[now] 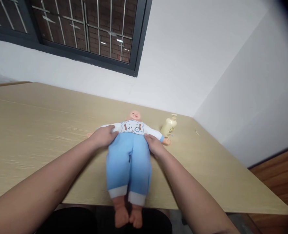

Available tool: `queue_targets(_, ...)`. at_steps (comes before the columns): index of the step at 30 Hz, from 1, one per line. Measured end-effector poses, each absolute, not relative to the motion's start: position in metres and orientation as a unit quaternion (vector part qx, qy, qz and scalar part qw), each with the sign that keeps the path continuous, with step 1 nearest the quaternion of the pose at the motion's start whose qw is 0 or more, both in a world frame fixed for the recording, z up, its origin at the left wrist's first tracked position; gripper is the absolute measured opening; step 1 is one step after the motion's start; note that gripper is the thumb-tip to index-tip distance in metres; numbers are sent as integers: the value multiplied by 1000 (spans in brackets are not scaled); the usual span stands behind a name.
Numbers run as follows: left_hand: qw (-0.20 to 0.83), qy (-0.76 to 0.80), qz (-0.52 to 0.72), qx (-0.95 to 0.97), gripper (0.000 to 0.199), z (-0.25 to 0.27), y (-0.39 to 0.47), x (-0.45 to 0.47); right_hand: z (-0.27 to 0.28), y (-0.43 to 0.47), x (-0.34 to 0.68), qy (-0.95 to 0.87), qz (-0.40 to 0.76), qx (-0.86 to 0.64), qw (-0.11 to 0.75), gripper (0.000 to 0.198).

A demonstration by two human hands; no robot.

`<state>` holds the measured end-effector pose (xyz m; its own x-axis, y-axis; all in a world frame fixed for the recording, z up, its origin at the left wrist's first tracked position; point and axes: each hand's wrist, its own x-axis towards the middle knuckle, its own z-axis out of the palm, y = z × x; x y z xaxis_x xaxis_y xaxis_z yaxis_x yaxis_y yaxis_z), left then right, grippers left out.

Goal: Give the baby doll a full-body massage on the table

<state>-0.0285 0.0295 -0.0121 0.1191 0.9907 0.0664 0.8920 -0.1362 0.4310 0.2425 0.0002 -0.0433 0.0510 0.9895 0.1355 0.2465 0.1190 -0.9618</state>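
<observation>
A baby doll (129,156) lies on its back on the table, dressed in blue trousers with white cuffs and a white top with an elephant face printed on it. Its head points to the wall and its bare feet stick out past the near table edge. My left hand (103,136) grips the doll's side at the chest and waist, with finger and thumb tips showing on the cloth. On the other side, my right hand (154,144) holds the waist, its thumb on top and its other fingers mostly hidden.
A pale yellow pump bottle (169,126) stands right of the doll, beyond its outstretched arm. The wooden table (48,130) meets a white wall with a barred window (90,29). A thin pale strip (197,132) lies near the table's right edge.
</observation>
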Motion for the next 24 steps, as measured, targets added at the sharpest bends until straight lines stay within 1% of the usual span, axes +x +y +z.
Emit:
queue_targets(3,147,677,173,700,78,-13,34,-31,-40,-2,245,-675,303,-566,362,49)
queue_targets(4,151,683,178,692,82,-13,34,-32,-37,-3,245,-700,266,-571,335,49)
queue_targets(6,154,687,192,684,88,-11,32,-32,-30,-8,244,-741,178,-572,304,41)
queue_targets(9,158,680,202,687,94,-8,28,-33,-22,-19,236,-793,67,-537,278,22)
queue_targets(10,163,678,204,687,98,-8,28,-33,-21,-23,233,-808,48,-522,268,24)
queue_targets(11,170,677,205,686,101,-8,28,-34,-21,-27,229,-821,40,-508,256,33)
queue_targets(15,206,678,220,671,113,-16,35,-38,-28,-42,216,-859,31,-460,221,82)
queue_targets(18,209,684,239,657,114,-22,40,-38,-33,-54,205,-882,6,-421,214,101)
queue_targets(20,209,697,242,641,116,-24,41,-37,-34,-64,195,-913,-16,-357,194,107)
queue_targets(21,212,703,241,634,117,-24,40,-36,-35,-69,190,-932,-29,-312,182,105)
queue_targets(22,219,706,240,629,118,-24,40,-36,-36,-73,185,-948,-43,-263,172,100)
queue_targets(24,225,707,241,625,118,-23,39,-34,-39,-82,177,-965,-71,-178,177,80)
